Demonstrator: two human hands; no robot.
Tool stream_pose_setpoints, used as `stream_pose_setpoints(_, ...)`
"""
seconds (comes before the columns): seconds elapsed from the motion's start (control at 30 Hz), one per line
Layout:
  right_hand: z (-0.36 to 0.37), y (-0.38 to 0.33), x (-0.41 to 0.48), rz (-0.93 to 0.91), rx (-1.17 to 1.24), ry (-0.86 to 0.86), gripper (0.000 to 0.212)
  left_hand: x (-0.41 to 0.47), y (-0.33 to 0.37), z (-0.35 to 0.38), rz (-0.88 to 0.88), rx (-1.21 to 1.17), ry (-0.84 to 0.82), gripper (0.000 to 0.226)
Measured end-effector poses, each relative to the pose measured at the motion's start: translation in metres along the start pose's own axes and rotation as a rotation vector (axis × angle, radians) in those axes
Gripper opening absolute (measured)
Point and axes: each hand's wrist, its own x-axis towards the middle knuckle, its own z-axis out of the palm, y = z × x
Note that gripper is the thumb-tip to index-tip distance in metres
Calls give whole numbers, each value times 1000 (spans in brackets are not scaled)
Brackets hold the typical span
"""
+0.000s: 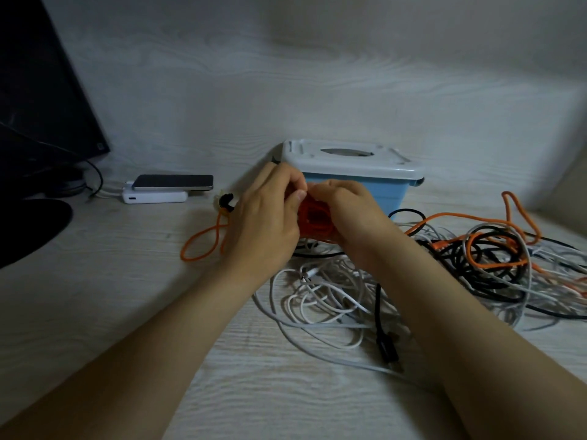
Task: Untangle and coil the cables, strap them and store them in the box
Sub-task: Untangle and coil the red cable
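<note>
Left hand (266, 217): fingers (293, 182) curled onto the left side and top of the orange coil (316, 221), gripping it
Right hand (347, 214): fingers bent over the coil's right side and top edge, gripping it too; the fingertips of both hands meet at the top
Orange coil: a small, tightly wound bundle held upright between the two hands, above the worktop (133, 296) and just in front of the box (386, 193)
Box: blue, with its white lid (352, 157) on, standing at the back of the worktop against the wall
Orange loop (203, 244): lies on the worktop left of the left hand, running up to a small black and yellow piece (226, 201); I cannot tell what the piece is
White cables (320, 300): a loose heap under and between the forearms
Black plug lead (386, 344): lies across the white cables near the right forearm
Mixed tangle (495, 258): black, orange and grey cables knotted together, right of the box
Phone (173, 182): resting flat on a white power bank (155, 197), left of the box
Monitor (41, 90): dark, at the far left
</note>
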Motion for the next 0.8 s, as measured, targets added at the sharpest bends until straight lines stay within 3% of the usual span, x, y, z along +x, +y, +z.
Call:
stream_pose_setpoints(0.1, 9, 2, -1, 111, -13, 28, 24, -1, 2, -1, 46, 144, 69, 7)
stream_pose_setpoints(0.23, 9, -1, -9, 204, 8, 12, 20, 2, 14, -6, 98, 217, 250, 9)
stream_pose_setpoints(0.33, 7, -5, -9, 66, 2, 51, 17, 1, 6, -2, 78, 159, 206, 10)
stream_pose_setpoints(0.5, 8, -6, -11, 3, -155, 34, 55, 4, -4, -3, 56, 119, 155, 10)
stream_pose_setpoints(0.8, 9, -2, -11, -27, -14, 21, 37, 3, -2, -6, 109, 138, 105, 9)
